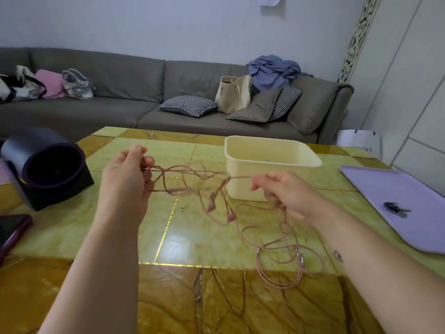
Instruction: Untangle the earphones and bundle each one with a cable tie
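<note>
Both hands are raised above the green-and-amber marble table [192, 239], with the pink earphones [211, 206] strung between them. The left hand [127, 169] has its fingers curled in, clamping several strands at the tangle's left end; the right hand [286, 191] pinches one taut strand between thumb and forefinger, its other fingers folded round cable that trails down. Two earbuds dangle from the middle of the knot, just clear of the tabletop, and the rest of the cord lies in loose loops on the table below the right wrist. A cream plastic tub [272, 162] stands behind the right hand; a lilac tray [414, 227] lies at the right edge, bearing a small dark item [396, 209] I cannot make out. A dark cylindrical device [45, 165] sits at the left, a red-cased phone [13, 229] nearer than it; a grey sofa [115, 75] runs along the wall.
</note>
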`<state>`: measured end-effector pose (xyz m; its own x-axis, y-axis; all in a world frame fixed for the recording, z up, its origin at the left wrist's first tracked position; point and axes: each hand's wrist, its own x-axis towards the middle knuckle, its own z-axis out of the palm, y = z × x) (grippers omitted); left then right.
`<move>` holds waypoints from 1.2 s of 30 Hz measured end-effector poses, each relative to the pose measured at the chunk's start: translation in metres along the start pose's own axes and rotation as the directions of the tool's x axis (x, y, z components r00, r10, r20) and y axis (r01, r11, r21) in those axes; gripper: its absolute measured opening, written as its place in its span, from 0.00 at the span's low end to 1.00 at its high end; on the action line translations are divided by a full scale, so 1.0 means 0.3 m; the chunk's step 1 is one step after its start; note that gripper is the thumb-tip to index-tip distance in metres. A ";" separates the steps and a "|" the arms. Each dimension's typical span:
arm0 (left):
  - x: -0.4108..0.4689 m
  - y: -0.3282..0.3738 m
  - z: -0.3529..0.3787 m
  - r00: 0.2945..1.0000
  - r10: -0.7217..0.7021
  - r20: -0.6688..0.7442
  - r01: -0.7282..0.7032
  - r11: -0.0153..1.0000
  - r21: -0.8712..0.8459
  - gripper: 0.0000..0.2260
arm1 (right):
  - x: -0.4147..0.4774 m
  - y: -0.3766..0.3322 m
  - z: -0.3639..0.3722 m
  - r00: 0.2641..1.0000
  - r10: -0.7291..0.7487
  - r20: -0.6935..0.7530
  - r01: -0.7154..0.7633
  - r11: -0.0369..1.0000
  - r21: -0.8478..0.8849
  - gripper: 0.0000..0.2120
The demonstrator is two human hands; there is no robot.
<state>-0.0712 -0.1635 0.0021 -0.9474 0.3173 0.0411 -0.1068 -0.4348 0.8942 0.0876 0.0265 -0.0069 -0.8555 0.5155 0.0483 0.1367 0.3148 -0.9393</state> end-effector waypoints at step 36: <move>-0.127 -0.106 0.118 0.796 -0.111 0.595 -0.182 0.894 0.410 0.06 | -0.016 -0.154 0.040 0.997 -0.061 0.035 0.028 0.800 0.600 0.17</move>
<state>-0.0210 -0.1318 -0.0121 -0.5633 0.8019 0.1991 0.2011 -0.1006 0.9744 0.0795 0.0000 0.0321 -0.8794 0.4668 0.0939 -0.2142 -0.2117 -0.9536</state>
